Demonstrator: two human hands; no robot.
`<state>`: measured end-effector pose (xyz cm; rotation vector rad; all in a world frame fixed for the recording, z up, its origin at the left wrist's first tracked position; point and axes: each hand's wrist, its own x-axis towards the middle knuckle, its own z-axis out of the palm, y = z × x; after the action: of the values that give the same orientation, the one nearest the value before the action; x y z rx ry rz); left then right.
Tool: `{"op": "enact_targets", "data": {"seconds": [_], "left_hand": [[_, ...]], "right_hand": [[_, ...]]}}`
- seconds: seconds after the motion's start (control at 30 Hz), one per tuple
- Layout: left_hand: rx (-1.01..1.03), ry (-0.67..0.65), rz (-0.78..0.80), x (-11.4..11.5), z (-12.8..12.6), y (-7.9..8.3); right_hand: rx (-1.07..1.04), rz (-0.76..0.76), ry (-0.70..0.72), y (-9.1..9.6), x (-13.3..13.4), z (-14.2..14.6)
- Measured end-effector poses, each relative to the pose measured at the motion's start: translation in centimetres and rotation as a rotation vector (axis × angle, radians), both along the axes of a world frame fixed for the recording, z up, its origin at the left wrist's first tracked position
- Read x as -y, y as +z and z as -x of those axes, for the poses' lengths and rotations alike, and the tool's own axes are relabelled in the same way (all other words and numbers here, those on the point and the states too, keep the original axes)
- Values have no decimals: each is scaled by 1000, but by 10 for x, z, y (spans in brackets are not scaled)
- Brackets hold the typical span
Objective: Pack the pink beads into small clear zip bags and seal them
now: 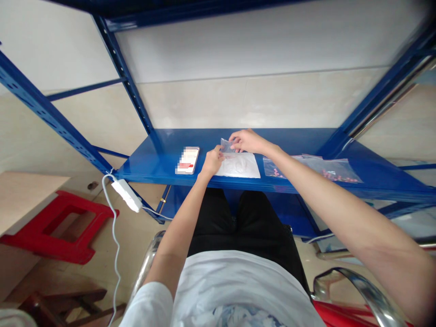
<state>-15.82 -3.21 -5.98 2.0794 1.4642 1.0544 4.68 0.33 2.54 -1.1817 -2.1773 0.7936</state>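
My left hand (pixel 212 161) and my right hand (pixel 245 140) both pinch a small clear plastic bag (pixel 226 146) just above the blue metal shelf (pixel 163 159). Under the bag lies a white sheet or stack of clear bags (pixel 240 165) with something small and pink on it. My left hand's fingers are curled closed at the bag's lower left corner. My right hand grips its upper right edge.
A phone (pixel 187 160) lies on the shelf left of my hands. Clear bags with small pink pieces (pixel 325 171) lie to the right. A white power strip (pixel 126 195) hangs off the shelf's left corner. A red stool (pixel 57 227) stands on the floor at left.
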Motion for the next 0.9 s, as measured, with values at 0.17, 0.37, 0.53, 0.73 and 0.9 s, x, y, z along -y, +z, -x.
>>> {"op": "enact_targets", "data": {"seconds": [0.17, 0.37, 0.53, 0.73, 0.9], "left_hand": [[7, 9, 22, 0, 1, 1], [48, 3, 11, 1, 3, 1], [80, -3, 7, -1, 5, -2], [82, 6, 4, -2, 5, -2], [58, 12, -12, -4, 5, -3]], "right_hand": [[-130, 57, -60, -17, 8, -2], [-188, 84, -109, -45, 8, 2], [-205, 58, -147, -55, 6, 4], [-205, 55, -140, -52, 6, 1], [-189, 49, -132, -51, 5, 0]]}}
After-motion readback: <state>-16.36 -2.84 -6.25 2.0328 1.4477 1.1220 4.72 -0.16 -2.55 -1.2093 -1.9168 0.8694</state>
